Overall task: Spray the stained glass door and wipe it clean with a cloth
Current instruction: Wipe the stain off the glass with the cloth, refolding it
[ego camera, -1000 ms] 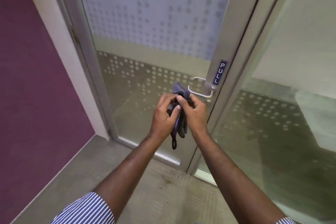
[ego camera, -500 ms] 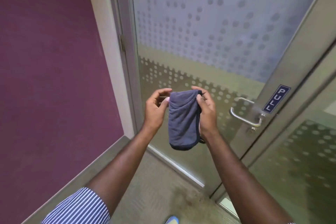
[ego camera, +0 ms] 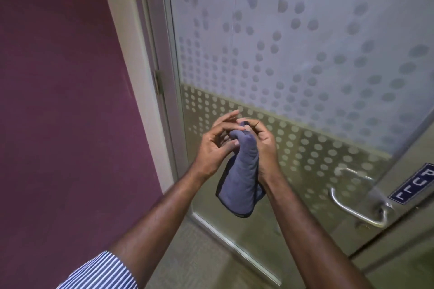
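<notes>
Where half a second ago the cloth [ego camera: 242, 171] hung flat and open between both hands, it is now gathered into a narrower roll, and the view has swung closer to the glass door [ego camera: 305, 54].

Item 1, cloth: blue-grey, soft, napped weave with a dark stitched hem; upper end bunched at the fingertips, lower end hanging loose in folds. Position: held in the air just in front of the door's lower dotted band, apparently not touching the glass.

Item 2, right hand [ego camera: 263, 145]: grip pressed around the upper part of the cloth, thumb and fingers pinching its top edge.

Item 3, left hand [ego camera: 213, 148]: fingers partly spread, thumb and fingertips against the left side of the cloth, seemingly tucking it.

Item 4, glass door: frosted panel above with darker round dots, clearer panel below with pale dots; smooth, hard. Faint smears and a thin vertical run mark the upper glass, with a small blue mark at the top edge.

Item 5, handle [ego camera: 352, 202]: curved brushed metal bar, to the right, beside a blue label [ego camera: 413, 185].

Item 6, wall [ego camera: 58, 101]: matt plum, far left.

Assessment: cloth being readied as a pad; wiping not yet begun. No spray bottle in view.
</notes>
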Demonstrator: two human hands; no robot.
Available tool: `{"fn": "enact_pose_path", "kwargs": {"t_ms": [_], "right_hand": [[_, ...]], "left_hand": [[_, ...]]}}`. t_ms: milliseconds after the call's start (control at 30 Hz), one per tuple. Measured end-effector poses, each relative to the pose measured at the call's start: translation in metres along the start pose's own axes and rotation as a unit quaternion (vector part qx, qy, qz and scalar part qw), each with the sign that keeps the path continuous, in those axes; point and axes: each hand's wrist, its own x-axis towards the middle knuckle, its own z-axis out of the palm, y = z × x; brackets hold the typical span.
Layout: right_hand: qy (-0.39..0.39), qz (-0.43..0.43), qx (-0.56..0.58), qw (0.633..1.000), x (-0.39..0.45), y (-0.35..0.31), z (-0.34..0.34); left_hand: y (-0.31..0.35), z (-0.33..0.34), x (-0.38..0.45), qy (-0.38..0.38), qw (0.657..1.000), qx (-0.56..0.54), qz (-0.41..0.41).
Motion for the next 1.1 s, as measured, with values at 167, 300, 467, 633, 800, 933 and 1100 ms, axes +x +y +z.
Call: {"fn": "enact_pose_path", "kwargs": {"t_ms": [167,300,467,633,800,933,1100], "right_hand": [[0.072,-0.042,0.023,0.996,0.026,0.006,0.005],[0.15,-0.179,-0.053,0.971,0.039,0.007,-0.003],[0.231,-0.288,-0.172,0.913,0.048,0.004,-0.013],[0.297,-0.292,-0.267,0.869,0.06,0.018,0.003],[0.402,-0.168,-0.327,0.838,0.072,0.04,0.017],[0.463,0.042,-0.251,0.849,0.054,0.064,0.035],[0.325,0.306,0.148,0.882,0.02,0.104,0.078]], "left_hand": [[-0.02,-0.013,0.034,0.05,0.998,0.005,0.031],[-0.03,-0.032,0.051,0.058,0.997,-0.022,0.051],[-0.041,-0.076,0.076,0.027,0.999,-0.02,0.03],[-0.057,-0.101,0.103,-0.044,0.992,-0.113,-0.02],[-0.068,-0.118,0.129,-0.095,0.983,-0.107,-0.117],[-0.071,-0.121,0.151,-0.168,0.975,-0.024,-0.142],[-0.064,-0.122,0.161,-0.317,0.939,0.117,-0.061]]}}
